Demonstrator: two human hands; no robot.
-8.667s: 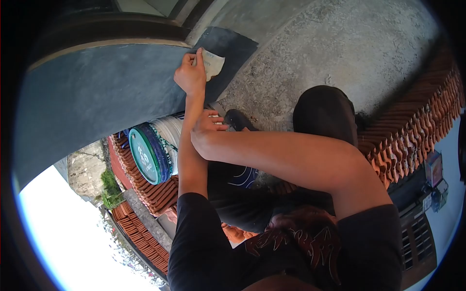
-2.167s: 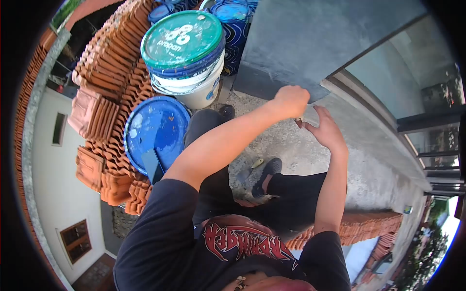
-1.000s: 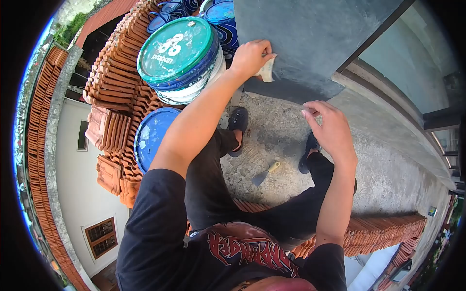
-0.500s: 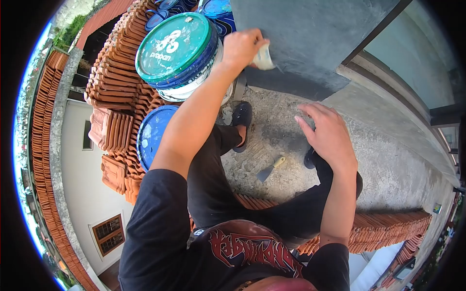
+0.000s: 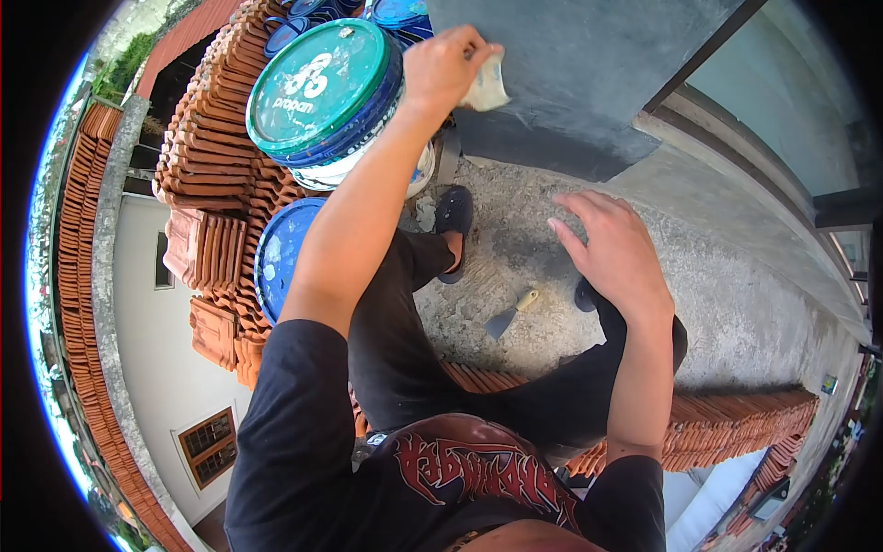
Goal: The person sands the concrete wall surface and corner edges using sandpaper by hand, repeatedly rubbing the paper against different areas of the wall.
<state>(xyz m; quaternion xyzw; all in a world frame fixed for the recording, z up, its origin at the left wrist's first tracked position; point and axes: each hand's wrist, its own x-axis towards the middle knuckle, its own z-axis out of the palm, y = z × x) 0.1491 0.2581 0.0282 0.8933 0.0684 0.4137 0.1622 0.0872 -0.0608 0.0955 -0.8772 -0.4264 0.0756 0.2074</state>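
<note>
Against the dark grey wall (image 5: 561, 83), my left hand (image 5: 443, 69) is closed on a pale, curled piece of sandpaper (image 5: 487, 85). Its inner face and exact contact with the wall are hidden. My right hand (image 5: 612, 247) hangs over the concrete floor with its fingers apart, holding nothing. Below it, a putty knife (image 5: 513, 314) with a cream handle and grey blade lies on the floor. Close to my left forearm stands a stack of paint buckets with a green lid (image 5: 317, 87).
A blue bucket lid (image 5: 285, 253) sits beside my left arm. Stacked clay roof tiles (image 5: 207, 166) line the left side, and another row of tiles (image 5: 736, 428) runs behind my legs. A window frame (image 5: 708, 51) is at the upper right. My sandaled foot (image 5: 453, 221) rests near the wall.
My left hand has moved slightly up the wall with the sandpaper. My right hand keeps nearly the same pose. The whole view has shifted a little.
</note>
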